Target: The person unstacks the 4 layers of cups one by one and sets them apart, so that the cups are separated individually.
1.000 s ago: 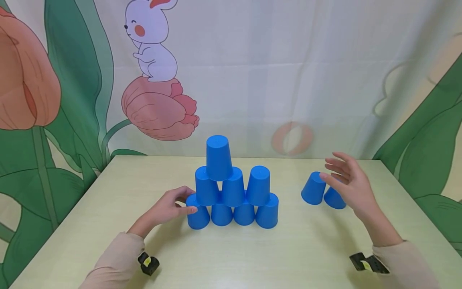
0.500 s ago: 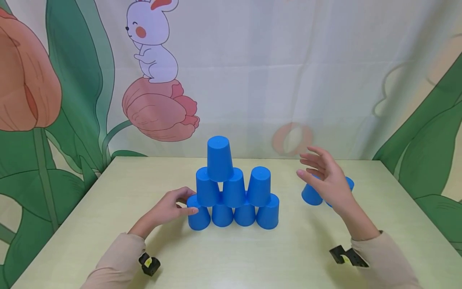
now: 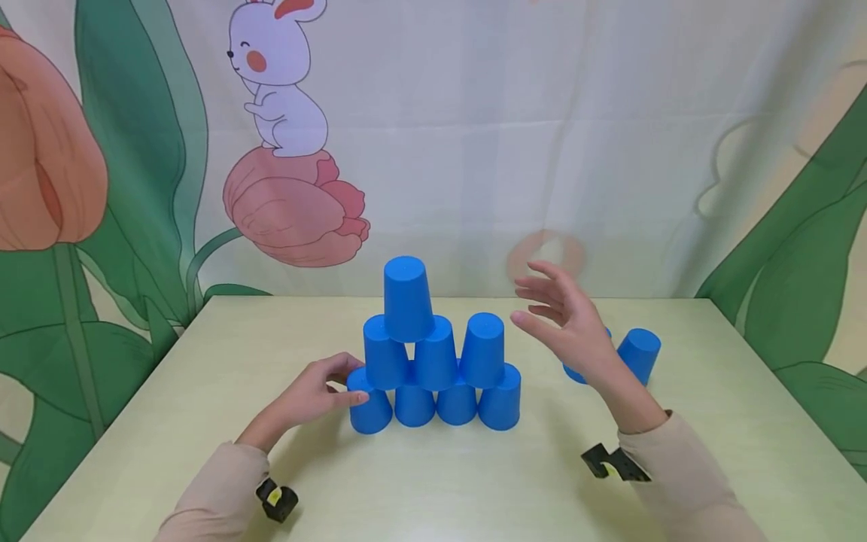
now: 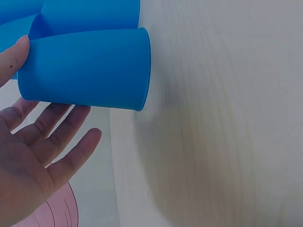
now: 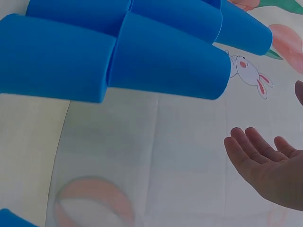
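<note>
Blue cups stand upside down in a stepped stack in the head view: several along the bottom row, three in the middle row and a single top cup over the middle row's left pair. My left hand holds the leftmost bottom cup, thumb on the near side and fingers on the far side; the left wrist view shows this same cup between them. My right hand is in the air right of the stack, fingers apart and slightly bent, holding nothing. Nearest to it is the right middle-row cup.
Two more blue cups stand on the table to the right: one shows past my right wrist, the other is mostly hidden behind it. A printed curtain hangs behind the pale table.
My right hand has moved left, away from the two separate cups and toward the stack, rising slightly. My left hand and the stacked cups have stayed in place.
</note>
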`<move>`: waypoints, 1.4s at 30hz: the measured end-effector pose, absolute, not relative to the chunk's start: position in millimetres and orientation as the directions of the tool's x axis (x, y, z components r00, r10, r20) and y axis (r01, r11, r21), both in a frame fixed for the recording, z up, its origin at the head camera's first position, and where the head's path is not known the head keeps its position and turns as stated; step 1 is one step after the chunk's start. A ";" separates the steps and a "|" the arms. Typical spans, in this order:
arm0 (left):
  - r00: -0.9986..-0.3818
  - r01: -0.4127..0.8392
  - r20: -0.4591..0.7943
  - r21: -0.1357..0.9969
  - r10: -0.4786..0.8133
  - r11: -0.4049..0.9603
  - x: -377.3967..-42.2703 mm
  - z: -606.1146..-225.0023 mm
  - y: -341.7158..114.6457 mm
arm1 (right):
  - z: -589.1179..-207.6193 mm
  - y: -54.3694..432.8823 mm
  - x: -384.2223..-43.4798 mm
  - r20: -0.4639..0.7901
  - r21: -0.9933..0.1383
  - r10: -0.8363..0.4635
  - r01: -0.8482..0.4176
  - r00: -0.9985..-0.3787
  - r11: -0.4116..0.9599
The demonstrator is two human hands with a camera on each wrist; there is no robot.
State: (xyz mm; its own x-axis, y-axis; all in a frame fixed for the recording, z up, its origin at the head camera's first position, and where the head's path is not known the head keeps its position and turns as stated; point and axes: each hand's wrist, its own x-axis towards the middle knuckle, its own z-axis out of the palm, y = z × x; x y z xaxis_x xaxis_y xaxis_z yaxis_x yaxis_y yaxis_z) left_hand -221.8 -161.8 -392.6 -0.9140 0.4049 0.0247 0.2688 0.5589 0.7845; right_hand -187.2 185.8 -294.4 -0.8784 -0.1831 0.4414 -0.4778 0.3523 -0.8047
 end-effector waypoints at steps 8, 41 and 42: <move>-0.912 0.277 0.033 0.785 0.409 0.555 -223.8 -393.2 -162.9 | -292.2 165.4 -199.2 0.449 -0.812 -0.249 -0.508 -0.858 0.287; -0.910 0.281 0.037 0.787 0.413 0.549 -222.4 -393.5 -164.1 | -288.7 92.9 -233.5 0.402 -0.780 -0.447 -0.555 -0.799 0.289; -0.909 0.282 0.037 0.786 0.415 0.549 -222.1 -393.4 -164.4 | -289.1 91.5 -233.6 0.403 -0.780 -0.448 -0.556 -0.798 0.289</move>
State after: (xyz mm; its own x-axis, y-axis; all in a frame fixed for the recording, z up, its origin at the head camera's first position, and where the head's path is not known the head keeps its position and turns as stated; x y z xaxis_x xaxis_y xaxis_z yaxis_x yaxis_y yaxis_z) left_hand -222.1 -164.4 -393.4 -0.9093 0.4145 0.0369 0.2824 0.5493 0.7865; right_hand -233.6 91.5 -289.1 -0.7980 -0.4484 0.4025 -0.5557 0.2891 -0.7795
